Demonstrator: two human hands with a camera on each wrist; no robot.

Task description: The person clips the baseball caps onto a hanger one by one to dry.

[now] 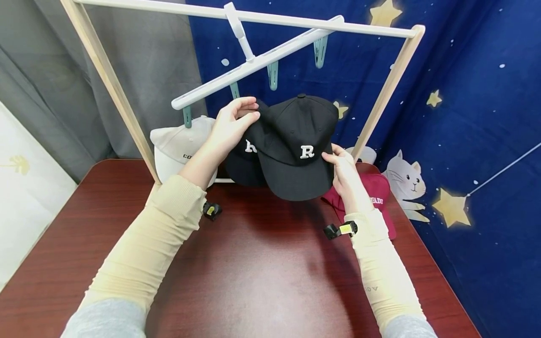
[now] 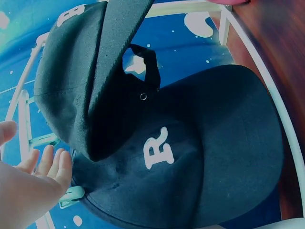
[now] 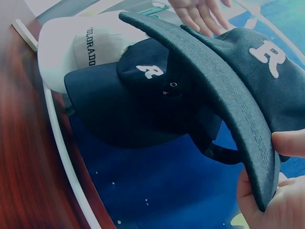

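Observation:
My right hand [image 1: 344, 173] pinches the brim edge of a black baseball cap [image 1: 291, 131] with a white R, thumb on one side and fingers on the other. This cap is held in front of a second black R cap [image 2: 233, 133], which hangs from a teal clip [image 2: 71, 196] of the tilted white hanger [image 1: 253, 68]. My left hand [image 1: 232, 123] is raised beside the tops of both caps. In the left wrist view its fingers are loosely extended near the clip and grip nothing; whether they touch the cap, I cannot tell.
A pale cap [image 1: 175, 150] hangs from the hanger's left-end clip [image 1: 187, 116]. Two more clips [image 1: 320, 51] on the right hold nothing. The hanger hooks onto a wooden rack [image 1: 390, 89]. A red cap [image 1: 380, 188] lies on the brown table [image 1: 262, 281] by the rack's right leg.

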